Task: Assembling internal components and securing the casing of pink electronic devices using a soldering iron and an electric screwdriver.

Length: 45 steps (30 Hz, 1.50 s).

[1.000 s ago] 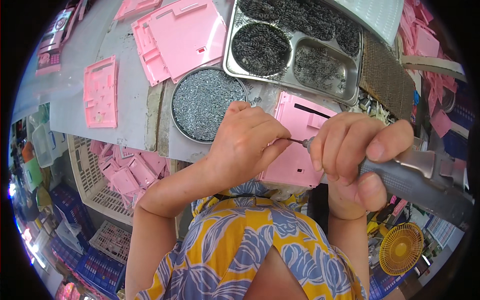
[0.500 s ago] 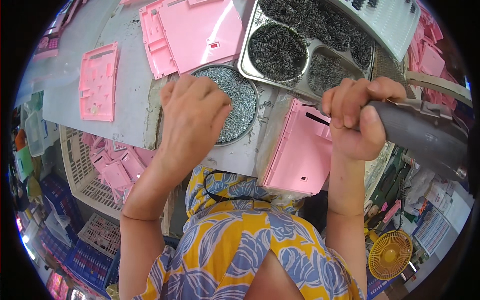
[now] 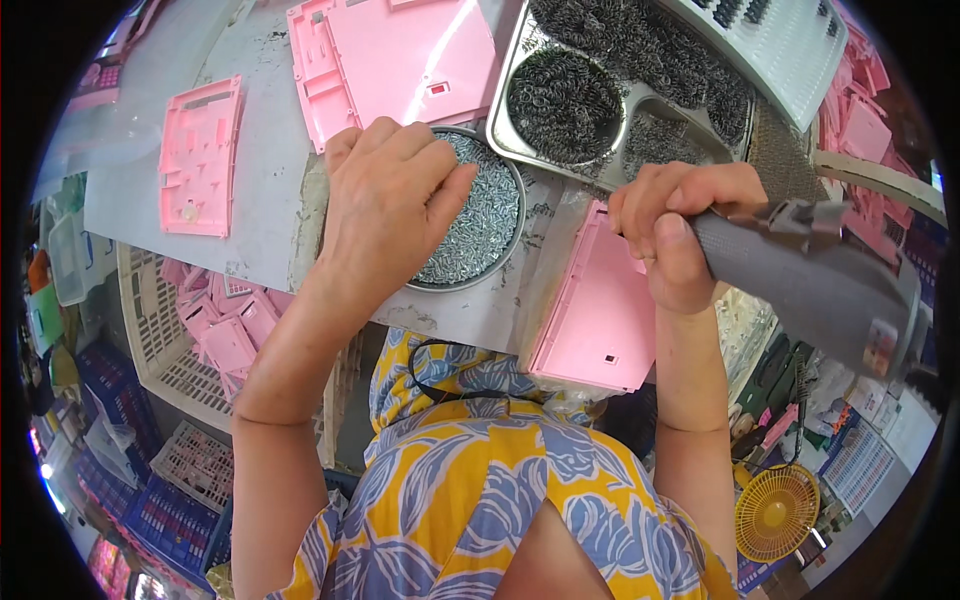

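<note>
My left hand hovers over the left side of a round metal dish full of small silvery screws. Its fingers curl inward, hiding whatever may be between them. In my right hand is a grey electric screwdriver, gripped with the fingers wrapped round its front end; its body slants away to the right. The tool's tip is hidden behind the fingers. Just below and left of this hand lies a pink plastic panel with a small square hole, on clear plastic wrap at the table's near edge.
A metal tray holds many dark springs. A white ridged tray stands beyond it. More pink panels lie at the back, one shell at the left. A slatted crate with pink parts is below.
My right hand has shifted a little left, and the screwdriver's rear end has tilted down toward me. My left hand has risen slightly, its thumb now sticking out more.
</note>
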Motion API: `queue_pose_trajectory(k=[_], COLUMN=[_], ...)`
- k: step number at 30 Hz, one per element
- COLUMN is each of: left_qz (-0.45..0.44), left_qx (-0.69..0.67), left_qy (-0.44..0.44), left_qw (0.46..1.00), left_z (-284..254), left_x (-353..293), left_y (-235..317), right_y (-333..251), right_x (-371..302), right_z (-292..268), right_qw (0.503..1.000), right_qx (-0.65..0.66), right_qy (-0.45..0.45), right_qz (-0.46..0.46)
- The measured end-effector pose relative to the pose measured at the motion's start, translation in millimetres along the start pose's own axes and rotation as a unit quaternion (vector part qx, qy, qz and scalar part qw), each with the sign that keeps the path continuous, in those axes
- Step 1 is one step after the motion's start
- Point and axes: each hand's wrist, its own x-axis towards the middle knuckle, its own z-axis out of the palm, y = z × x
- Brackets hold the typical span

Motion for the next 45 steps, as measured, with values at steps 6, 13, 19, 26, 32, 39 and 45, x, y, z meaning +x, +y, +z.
queue_pose_trajectory(k=[6, 13, 19, 26, 32, 39, 45], left_qz=[0.063, 0.114, 0.127, 0.134, 0.138, 0.113, 0.025], left_qx=[-0.112, -0.234, -0.269, -0.307, -0.338, -0.274, -0.264], left_qy=[-0.023, 0.039, 0.047, 0.068, 0.087, 0.125, 0.111], left_qw=[0.991, 0.965, 0.953, 0.94, 0.927, 0.947, 0.958], left_z=[1, 17, 22, 27, 30, 29, 20], left_x=[-7, -23, -30, -35, -39, -40, -43], left_y=[31, 63, 68, 75, 76, 66, 40], right_y=[-36, -78, -84, -95, -97, -82, -39], right_x=[10, 1, -10, -20, -21, -22, -30], right_z=[-6, 17, 25, 30, 33, 29, 29], right_qw=[0.997, 0.991, 0.992, 0.991, 0.989, 0.991, 0.996], right_qx=[0.076, 0.128, 0.125, 0.132, 0.142, 0.125, 0.048], right_qy=[-0.01, -0.038, -0.005, 0.024, 0.027, 0.024, 0.028], right_qz=[-0.013, 0.013, 0.017, 0.029, 0.029, 0.036, 0.073])
